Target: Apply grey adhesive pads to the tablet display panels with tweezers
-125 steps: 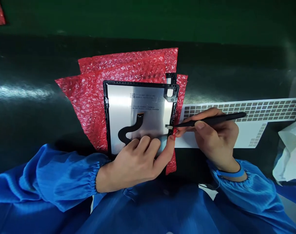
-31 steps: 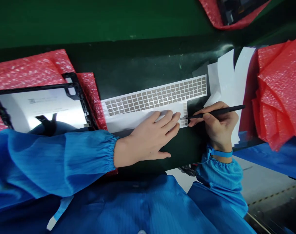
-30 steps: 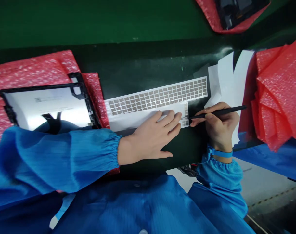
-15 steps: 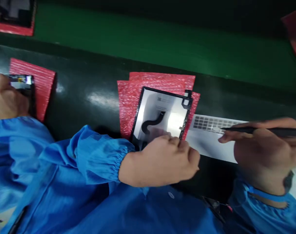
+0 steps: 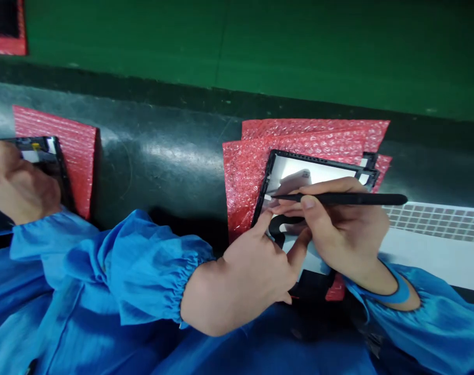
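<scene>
A tablet-sized display panel (image 5: 325, 263) with a silvery back, black frame and curved black flex cable (image 5: 276, 229) lies on red bubble-wrap sheets (image 5: 240, 182). My left hand (image 5: 244, 276) rests over its lower left part, fingers spread apart on the panel, one fingertip near the left edge. In my right hand (image 5: 342, 234) is a pair of black tweezers (image 5: 357, 198), gripped like a pen. Their tip meets a small white piece (image 5: 267, 197) at the panel's left edge. Both hands cover part of the panel and cable.
A white sheet (image 5: 435, 255) with a grid of small grey squares (image 5: 439, 221) lies to the right. At left, a co-worker's hand (image 5: 22, 185) is on another device (image 5: 59, 161) over red bubble wrap (image 5: 80, 172). Another dark panel (image 5: 4, 21) sits upper left.
My right hand has brought the tweezers left from the grid sheet to the panel's left edge. My left hand's fingers have spread out. The camera view has shifted, placing the panel further right.
</scene>
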{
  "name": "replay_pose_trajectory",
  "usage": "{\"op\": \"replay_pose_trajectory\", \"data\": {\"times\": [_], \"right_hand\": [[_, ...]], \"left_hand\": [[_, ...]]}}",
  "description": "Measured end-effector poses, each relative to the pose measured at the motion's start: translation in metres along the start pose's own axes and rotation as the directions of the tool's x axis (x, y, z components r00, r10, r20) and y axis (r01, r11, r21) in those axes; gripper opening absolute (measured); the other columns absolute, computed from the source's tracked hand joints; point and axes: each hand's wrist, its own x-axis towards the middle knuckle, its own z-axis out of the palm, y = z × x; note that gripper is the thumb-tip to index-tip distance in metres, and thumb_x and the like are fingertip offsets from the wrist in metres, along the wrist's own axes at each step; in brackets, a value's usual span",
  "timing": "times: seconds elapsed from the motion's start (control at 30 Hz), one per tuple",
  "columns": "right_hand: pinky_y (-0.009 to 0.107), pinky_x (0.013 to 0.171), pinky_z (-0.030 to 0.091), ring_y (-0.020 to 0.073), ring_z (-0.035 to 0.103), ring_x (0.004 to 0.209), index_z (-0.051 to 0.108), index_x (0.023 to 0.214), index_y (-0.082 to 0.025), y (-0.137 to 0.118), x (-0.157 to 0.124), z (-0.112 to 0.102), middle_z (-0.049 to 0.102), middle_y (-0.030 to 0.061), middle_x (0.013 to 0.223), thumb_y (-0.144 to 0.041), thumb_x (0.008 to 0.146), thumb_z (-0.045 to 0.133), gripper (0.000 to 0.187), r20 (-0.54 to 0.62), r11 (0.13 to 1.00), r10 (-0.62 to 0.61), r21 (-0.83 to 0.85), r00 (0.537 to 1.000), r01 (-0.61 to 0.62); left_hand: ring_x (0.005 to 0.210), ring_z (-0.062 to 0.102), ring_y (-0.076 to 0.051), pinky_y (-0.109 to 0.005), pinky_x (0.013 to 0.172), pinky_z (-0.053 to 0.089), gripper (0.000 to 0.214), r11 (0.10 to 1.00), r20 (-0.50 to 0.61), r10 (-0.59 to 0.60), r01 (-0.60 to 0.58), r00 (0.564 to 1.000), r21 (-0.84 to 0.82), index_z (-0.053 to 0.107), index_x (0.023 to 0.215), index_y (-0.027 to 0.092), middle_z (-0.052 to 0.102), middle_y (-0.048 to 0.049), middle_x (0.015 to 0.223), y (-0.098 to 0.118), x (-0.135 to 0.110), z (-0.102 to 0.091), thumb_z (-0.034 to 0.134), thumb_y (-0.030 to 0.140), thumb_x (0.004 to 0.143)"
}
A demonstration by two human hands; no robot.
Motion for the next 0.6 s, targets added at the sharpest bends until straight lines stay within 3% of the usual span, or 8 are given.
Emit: {"op": "replay_pose_trajectory", "data": {"times": [0.1,0.17,0.23,0.43,0.6], "right_hand": [[0.025,0.068,0.076,0.02,0.09,0.088,0.078,0.117,-0.032,0.0004,-0.0006,-0.0025,0.087,-0.0005,0.1,-0.026,0.106,0.079,0.012,0.02,1.0,0.026,-0.017,0.999,-0.026],[0.025,0.066,0.076,0.0203,0.09,0.089,0.079,0.12,-0.031,0.0013,-0.0014,-0.0047,0.088,0.0,0.102,-0.022,0.106,0.079,0.017,0.038,1.0,-0.006,-0.026,0.999,0.007],[0.025,0.07,0.076,0.0196,0.09,0.089,0.08,0.121,-0.03,0.0012,-0.002,-0.0062,0.088,0.0003,0.103,-0.018,0.105,0.078,0.02,0.063,0.998,-0.048,-0.048,0.997,0.051],[0.022,0.07,0.076,0.0176,0.089,0.087,0.08,0.119,-0.029,-0.0047,-0.0021,-0.005,0.089,-0.0003,0.104,-0.017,0.104,0.079,0.019,0.032,0.985,-0.038,-0.167,0.999,0.042],[0.023,0.068,0.076,0.0191,0.09,0.084,0.081,0.119,-0.029,-0.0048,-0.0002,-0.0057,0.089,-0.0003,0.1,-0.017,0.103,0.079,0.021,0.041,0.984,-0.052,-0.17,0.998,0.058]], "left_hand": [[0.108,0.081,-0.034,-0.069,0.121,0.046,0.067,1.0,0.021,0.015,-0.015,1.0,0.02,0.08,0.126,0.013,0.084,-0.0106,0.102,0.0017,-0.0024,0.0012,0.07,0.075,0.102],[0.083,0.082,-0.032,-0.066,0.126,0.042,0.087,0.997,0.021,0.028,-0.03,0.999,0.074,0.077,0.137,0.006,0.083,-0.0119,0.083,0.0034,-0.0034,0.0029,0.074,0.083,0.096],[0.072,0.08,-0.033,-0.063,0.125,0.043,0.1,0.993,0.001,0.042,-0.042,0.999,0.114,0.073,0.143,0.001,0.082,-0.012,0.077,0.0042,-0.0035,0.0038,0.075,0.087,0.091],[0.064,0.075,-0.028,-0.063,0.128,0.041,0.093,0.994,0.005,0.046,-0.047,0.999,0.101,0.078,0.135,0.005,0.079,-0.0043,0.069,0.0047,-0.0016,0.0012,0.078,0.086,0.089],[0.062,0.074,-0.029,-0.063,0.129,0.039,0.089,0.993,-0.001,0.029,-0.029,1.0,0.118,0.078,0.137,0.007,0.079,-0.005,0.071,0.0067,-0.0021,0.0023,0.077,0.084,0.091]]}}
